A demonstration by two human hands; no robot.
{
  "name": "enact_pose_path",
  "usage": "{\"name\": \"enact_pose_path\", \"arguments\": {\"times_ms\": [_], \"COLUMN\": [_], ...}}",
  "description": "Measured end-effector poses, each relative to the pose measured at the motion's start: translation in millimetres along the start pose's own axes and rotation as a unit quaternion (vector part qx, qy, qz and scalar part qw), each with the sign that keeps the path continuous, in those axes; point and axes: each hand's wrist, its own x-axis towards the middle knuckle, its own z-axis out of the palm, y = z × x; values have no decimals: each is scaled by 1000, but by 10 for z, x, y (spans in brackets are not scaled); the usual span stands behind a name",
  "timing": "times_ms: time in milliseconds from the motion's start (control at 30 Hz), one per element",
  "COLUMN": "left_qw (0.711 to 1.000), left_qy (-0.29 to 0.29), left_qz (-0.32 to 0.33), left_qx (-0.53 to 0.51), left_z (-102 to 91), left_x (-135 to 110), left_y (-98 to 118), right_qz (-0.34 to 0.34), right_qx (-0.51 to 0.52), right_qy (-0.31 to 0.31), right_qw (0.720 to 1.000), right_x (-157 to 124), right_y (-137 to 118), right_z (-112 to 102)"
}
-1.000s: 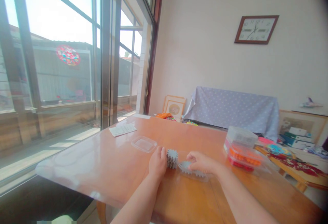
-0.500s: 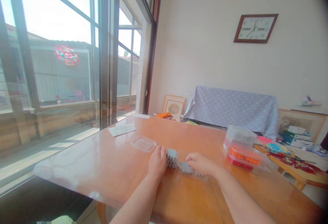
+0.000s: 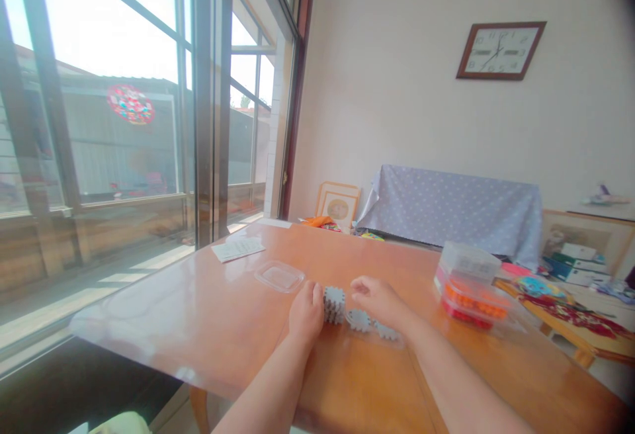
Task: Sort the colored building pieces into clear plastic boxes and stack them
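Note:
Grey toothed tiles, like interlocking foam-puzzle pieces, form a stack (image 3: 334, 305) on the table. My left hand (image 3: 306, 313) is curled against the left side of this stack, thumb on top; its other fingers are partly hidden. More grey tiles (image 3: 360, 320) lie in a shallow clear plastic tray (image 3: 394, 343) just right of the stack. Above the tray's far side hovers my right hand (image 3: 376, 296), its fingers pinched together. Whatever it may hold is hidden behind the fingers. A clear plastic lid (image 3: 280, 277) lies flat beyond my left hand.
Stacked clear boxes (image 3: 469, 262), one with orange pieces (image 3: 473, 298), stand to the right on the wooden table (image 3: 357, 381). A printed sheet (image 3: 238, 249) lies at the far left. Tall windows run along the left; a cloth-covered piece of furniture (image 3: 451, 206) stands behind the table.
My right hand has risen from the tiles in the tray and shifted slightly left, uncovering more of them. My left hand stays beside the stack. The view has shifted slightly.

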Motion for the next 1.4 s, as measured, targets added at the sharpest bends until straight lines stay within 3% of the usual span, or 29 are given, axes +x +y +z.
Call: {"name": "enact_pose_path", "arguments": {"times_ms": [433,533,667,900,1133,1400], "left_qw": [1000,1000,1000,1000,1000,1000], "left_qy": [-2,-3,-5,2,1,-5], "left_qz": [-1,-8,-14,-8,2,-1], "left_qx": [-4,-10,-10,-2,-5,-2], "left_z": [12,9,8,20,25,-9], "left_x": [7,6,1,13,24,29], "left_y": [-24,-24,-14,-22,-40,1], "right_qz": [-91,-69,-46,34,68,72], "right_qx": [-41,-32,-36,-135,-220,-172], "right_qy": [-61,-36,-20,-117,-162,-123], "right_qw": [993,996,998,983,960,975], "right_x": [216,196,100,-148,-226,-273], "right_y": [-286,-249,-115,163,272,268], "right_z": [194,145,-70,-454,-468,-436]}}
